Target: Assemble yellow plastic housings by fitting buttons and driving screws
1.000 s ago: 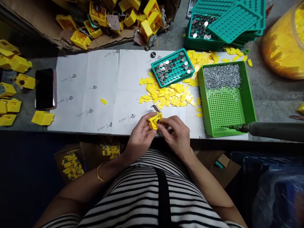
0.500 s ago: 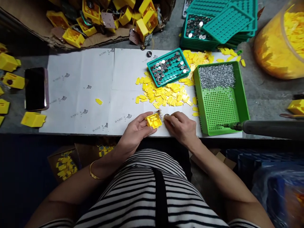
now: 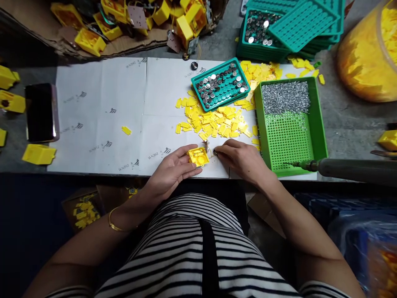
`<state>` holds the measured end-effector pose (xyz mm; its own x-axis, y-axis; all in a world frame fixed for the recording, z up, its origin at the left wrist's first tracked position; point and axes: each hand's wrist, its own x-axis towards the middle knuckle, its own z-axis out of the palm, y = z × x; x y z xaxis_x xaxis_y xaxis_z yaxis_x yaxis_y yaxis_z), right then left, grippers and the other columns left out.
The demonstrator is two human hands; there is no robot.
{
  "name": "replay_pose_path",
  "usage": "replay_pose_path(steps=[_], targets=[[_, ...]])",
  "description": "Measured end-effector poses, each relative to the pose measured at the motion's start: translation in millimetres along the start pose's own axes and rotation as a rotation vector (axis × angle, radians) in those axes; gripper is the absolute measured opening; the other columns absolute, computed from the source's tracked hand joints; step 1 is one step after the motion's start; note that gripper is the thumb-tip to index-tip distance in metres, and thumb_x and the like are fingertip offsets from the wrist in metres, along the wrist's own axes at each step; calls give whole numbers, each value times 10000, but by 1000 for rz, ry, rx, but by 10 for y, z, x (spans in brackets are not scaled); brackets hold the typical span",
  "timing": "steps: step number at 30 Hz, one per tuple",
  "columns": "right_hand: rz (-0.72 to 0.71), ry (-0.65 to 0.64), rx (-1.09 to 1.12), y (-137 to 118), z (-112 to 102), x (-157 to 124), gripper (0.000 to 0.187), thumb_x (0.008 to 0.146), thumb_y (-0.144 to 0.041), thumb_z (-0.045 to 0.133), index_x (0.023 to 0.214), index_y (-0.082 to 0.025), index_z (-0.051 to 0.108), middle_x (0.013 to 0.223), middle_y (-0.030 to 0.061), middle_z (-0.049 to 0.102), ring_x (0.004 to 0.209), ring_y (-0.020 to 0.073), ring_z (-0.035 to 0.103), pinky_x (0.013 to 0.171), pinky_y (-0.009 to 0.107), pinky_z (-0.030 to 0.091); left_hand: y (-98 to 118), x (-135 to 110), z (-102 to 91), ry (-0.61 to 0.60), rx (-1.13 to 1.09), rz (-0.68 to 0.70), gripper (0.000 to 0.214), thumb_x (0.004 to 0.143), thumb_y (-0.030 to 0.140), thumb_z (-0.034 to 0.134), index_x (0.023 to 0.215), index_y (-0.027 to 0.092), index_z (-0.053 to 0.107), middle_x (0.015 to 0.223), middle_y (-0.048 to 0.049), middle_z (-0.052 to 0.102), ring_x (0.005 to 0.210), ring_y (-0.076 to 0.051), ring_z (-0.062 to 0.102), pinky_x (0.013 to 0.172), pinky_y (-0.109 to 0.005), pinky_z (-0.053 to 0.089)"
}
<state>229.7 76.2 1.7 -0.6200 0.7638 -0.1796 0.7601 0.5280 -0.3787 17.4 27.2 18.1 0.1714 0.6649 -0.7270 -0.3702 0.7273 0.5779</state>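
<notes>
Far left: yellow housings [image 3: 12,102] at the frame edge, then a dark-screened phone [image 3: 41,112] and a lone yellow block [image 3: 39,154] just below it, all on the grey surface [image 3: 344,128]. Cardboard box [image 3: 46,35] up top, full of yellow housings and wired boards. White paper [image 3: 93,91] covers the middle, one yellow tab [image 3: 126,130] alone on it. Left hand [image 3: 172,169] (gold bangle [image 3: 113,222] on that arm) holds the yellow shell [image 3: 199,157], hollow side up, near the paper's front edge. Small part with thin wires at the shell's upper right corner, too small to make out. Right hand [image 3: 243,160], just right of the shell, fingertips pinched on a small dark round piece [image 3: 215,152]. Above the hands: pile of yellow tabs [image 3: 217,122], teal tray [image 3: 223,92] of round metal parts angled beside it, black disc [image 3: 194,66] off its upper left corner. Stack of teal trays [image 3: 305,25] behind. Then green basket [image 3: 288,142], silver pins [image 3: 287,97] at its far end; powered driver [image 3: 353,169] crosses its near right corner, can't tell if touching. Far right: tub [image 3: 359,66] of yellow pieces.
</notes>
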Motion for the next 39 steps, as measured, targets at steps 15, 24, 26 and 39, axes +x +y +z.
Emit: replay_pose_path(steps=[15, 24, 26, 39], targets=[[109, 156, 810, -66, 78, -75, 192, 854, -337, 668, 940, -177, 730, 877, 45, 713, 754, 144, 645, 664, 254, 477, -6, 17, 26, -4, -4, 15, 517, 714, 34, 672, 1199, 176, 562, 1151, -82, 689, 1066, -190, 646, 951, -348, 518], [45, 34, 294, -399, -45, -62, 199, 937, -260, 544, 1034, -160, 687, 972, 86, 683, 823, 191, 651, 691, 289, 447, -71, 12, 48, -53, 62, 100, 519, 685, 77, 701, 1179, 153, 560, 1075, -71, 704, 1007, -181, 653, 1007, -372, 446], [60, -4, 255, -423, -68, -51, 173, 932, -252, 551, 989, -164, 688, 960, 77, 686, 813, 192, 647, 672, 284, 429, -87, 13, 36, -63, 99, 127, 486, 696, 101, 701, 1161, 155, 573, 1065, -69, 706, 1028, -196, 649, 1010, -380, 440], [116, 121, 615, -414, 23, -105, 80, 859, -239, 667, 905, -184, 702, 859, 41, 687, 759, 150, 634, 663, 256, 457, -145, 89, -5, -120, 103, 172, 375, 669, 76, 744, 998, 175, 593, 925, -11, 687, 874, -124, 640, 881, -294, 483]])
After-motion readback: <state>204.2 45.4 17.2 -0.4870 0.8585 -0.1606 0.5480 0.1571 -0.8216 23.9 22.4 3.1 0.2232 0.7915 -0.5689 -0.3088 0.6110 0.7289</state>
